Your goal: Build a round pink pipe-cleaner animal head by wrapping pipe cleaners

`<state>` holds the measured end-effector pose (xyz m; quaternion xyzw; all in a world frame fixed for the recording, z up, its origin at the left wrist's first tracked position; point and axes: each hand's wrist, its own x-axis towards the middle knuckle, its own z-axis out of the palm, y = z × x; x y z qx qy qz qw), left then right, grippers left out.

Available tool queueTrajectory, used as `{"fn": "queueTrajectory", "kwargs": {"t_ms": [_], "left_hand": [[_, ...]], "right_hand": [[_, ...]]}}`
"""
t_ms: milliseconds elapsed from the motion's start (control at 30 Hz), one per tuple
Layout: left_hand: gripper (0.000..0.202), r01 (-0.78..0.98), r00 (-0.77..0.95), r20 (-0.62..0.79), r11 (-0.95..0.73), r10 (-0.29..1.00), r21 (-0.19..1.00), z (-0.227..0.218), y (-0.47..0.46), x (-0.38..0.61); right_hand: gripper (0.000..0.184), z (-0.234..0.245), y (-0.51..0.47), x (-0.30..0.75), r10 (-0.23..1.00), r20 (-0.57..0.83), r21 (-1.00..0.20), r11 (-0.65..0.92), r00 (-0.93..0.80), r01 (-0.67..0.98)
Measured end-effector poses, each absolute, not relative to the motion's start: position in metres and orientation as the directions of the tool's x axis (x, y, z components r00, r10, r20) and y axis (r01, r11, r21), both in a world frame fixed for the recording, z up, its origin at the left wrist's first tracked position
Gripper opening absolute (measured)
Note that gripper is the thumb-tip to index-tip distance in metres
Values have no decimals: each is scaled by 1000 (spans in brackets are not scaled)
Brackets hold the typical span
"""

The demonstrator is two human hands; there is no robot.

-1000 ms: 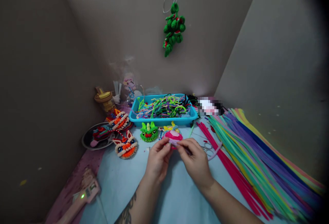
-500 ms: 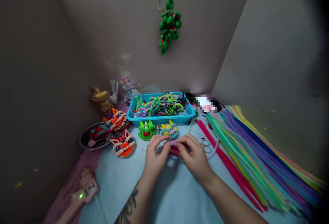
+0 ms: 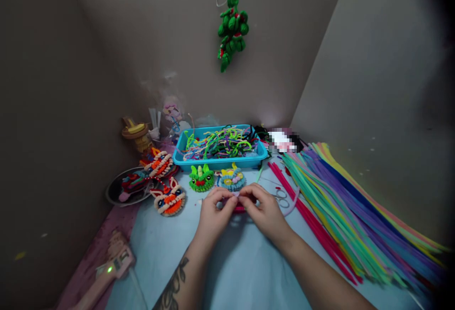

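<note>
My left hand (image 3: 216, 208) and my right hand (image 3: 263, 209) meet over the blue cloth, thumbs and forefingers pinched together. Between the fingertips is a small bit of lilac pipe cleaner (image 3: 236, 195), mostly covered by my fingers. Just under them shows a crimson fuzzy piece (image 3: 239, 209), partly hidden by both hands; how it joins the lilac one cannot be made out. A lilac strand (image 3: 294, 202) curves out to the right of my right hand. Directly beyond my fingers sit a blue-and-yellow pipe cleaner animal head (image 3: 232, 179) and a green one (image 3: 201, 178).
Scissors (image 3: 282, 199) lie beside my right hand. Crimson pipe cleaners (image 3: 313, 222) and a multicoloured bundle (image 3: 359, 220) spread rightward. A blue tray (image 3: 220, 163) of offcuts stands behind. Left are orange-and-cream heads (image 3: 169, 200), a metal bowl (image 3: 113, 198) and a pink glue gun (image 3: 115, 268).
My hands have drawn slightly closer together, and the lilac piece between the fingertips is more covered. The whole view has shifted a little.
</note>
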<state>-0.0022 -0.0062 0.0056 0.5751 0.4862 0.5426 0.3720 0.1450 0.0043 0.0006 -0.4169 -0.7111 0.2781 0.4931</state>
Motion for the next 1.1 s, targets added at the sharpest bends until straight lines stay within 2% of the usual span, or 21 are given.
{"fn": "queueTrajectory", "kwargs": {"t_ms": [167,433,567,733,933,1100], "left_hand": [[6,182,-91,242,-223,966,958,5,-7,-1],[8,112,-137,197,-182,971,977,8,-9,2],[7,148,-158,202,-179,967,973,8,-9,2],[7,160,-169,204,-177,964,971,5,-10,2],[9,250,-185,294,-245,938,937,1,-9,1],[10,300,-191,369,-304,909,904,-1,-9,-1]], "right_hand": [[10,2,3,143,905,398,-861,426,-152,278],[11,3,3,143,903,403,-854,430,-150,291],[8,-4,1,141,876,469,-812,477,-109,337],[14,-10,-1,139,813,570,-731,567,-116,379],[17,-9,-1,138,796,594,-715,588,-113,378],[18,-5,-3,137,840,532,-789,537,-103,299]]}}
